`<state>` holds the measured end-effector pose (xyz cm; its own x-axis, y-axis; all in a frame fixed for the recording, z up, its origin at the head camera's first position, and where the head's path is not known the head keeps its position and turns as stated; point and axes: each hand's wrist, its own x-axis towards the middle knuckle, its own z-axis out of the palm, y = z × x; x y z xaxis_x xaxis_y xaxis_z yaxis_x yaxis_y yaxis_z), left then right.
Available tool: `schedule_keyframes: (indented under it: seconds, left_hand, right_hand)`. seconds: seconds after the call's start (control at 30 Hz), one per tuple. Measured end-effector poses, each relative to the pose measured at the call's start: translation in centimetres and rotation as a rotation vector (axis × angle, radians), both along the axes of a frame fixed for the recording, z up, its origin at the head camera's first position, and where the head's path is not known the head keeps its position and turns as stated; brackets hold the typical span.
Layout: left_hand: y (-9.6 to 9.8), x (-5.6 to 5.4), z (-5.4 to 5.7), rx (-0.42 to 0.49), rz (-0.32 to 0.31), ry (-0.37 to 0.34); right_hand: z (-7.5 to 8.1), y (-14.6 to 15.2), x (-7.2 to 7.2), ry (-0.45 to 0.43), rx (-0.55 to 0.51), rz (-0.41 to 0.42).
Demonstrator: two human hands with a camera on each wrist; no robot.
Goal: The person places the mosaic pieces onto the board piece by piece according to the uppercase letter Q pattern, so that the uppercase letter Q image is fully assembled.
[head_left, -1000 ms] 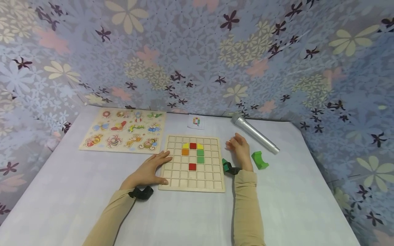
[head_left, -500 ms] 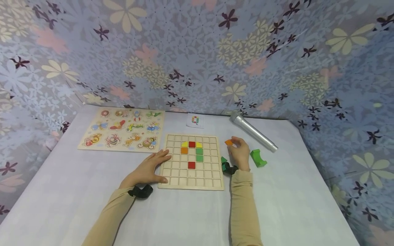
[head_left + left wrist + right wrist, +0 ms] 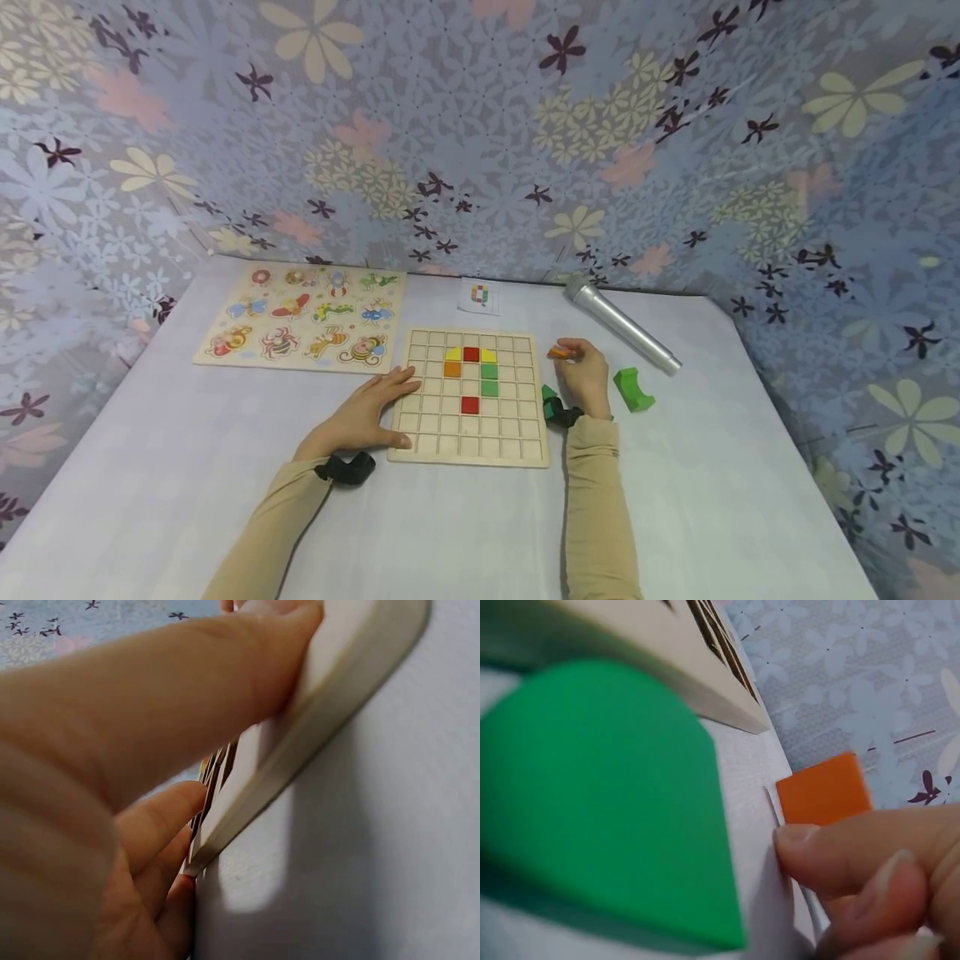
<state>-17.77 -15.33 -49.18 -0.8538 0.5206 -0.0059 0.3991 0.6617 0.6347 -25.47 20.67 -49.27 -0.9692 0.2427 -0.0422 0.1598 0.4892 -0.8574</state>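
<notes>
A wooden grid board [image 3: 435,429] lies on the table, with red, yellow, orange and green tiles set in some of its squares. My left hand [image 3: 360,417] rests spread along the board's left edge, thumb and fingertips touching the rim; the left wrist view shows this thumb [image 3: 217,682] across the rim. Just right of the board, my right hand [image 3: 587,377] pinches an orange square tile [image 3: 825,791] between thumb and fingers, above the tabletop. A green piece with a rounded side [image 3: 600,802] looms large in the right wrist view, near that wrist.
A bright green arch-shaped block [image 3: 632,392] lies right of my right hand. Behind it is a silver microphone [image 3: 626,325]. A small pattern card [image 3: 480,297] sits behind the board. To the left lies a wooden insect picture puzzle [image 3: 307,321].
My right hand has picked up the orange tile and now tilts it beside the board. My left hand has stayed on the board's edge.
</notes>
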Motion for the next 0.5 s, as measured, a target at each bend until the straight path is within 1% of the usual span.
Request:
schedule_keyframes:
  seconds: [0.1,0.17,0.3,0.4,0.5]
  left_hand:
    - [0.0,0.0,0.0,-0.003,0.002,-0.002]
    - [0.0,0.0,0.0,-0.004,0.002,-0.003]
    - [0.0,-0.1,0.1,-0.007,0.001,-0.001]
    - [0.0,-0.1,0.1,-0.006,0.002,0.004]
    - [0.0,-0.1,0.0,0.000,0.000,0.005]
  right_hand:
    - [0.2,0.0,0.2,-0.025,0.014,-0.006]
    - [0.5,-0.1,0.3,-0.045,-0.015,-0.011]
    - [1.3,-0.6,0.4,-0.086,-0.112,-0.002]
    - [1.9,-1.5,0.5,-0.104,-0.182,0.032]
    - [2.2,-2.8,0.6,-0.106,-0.215,0.086]
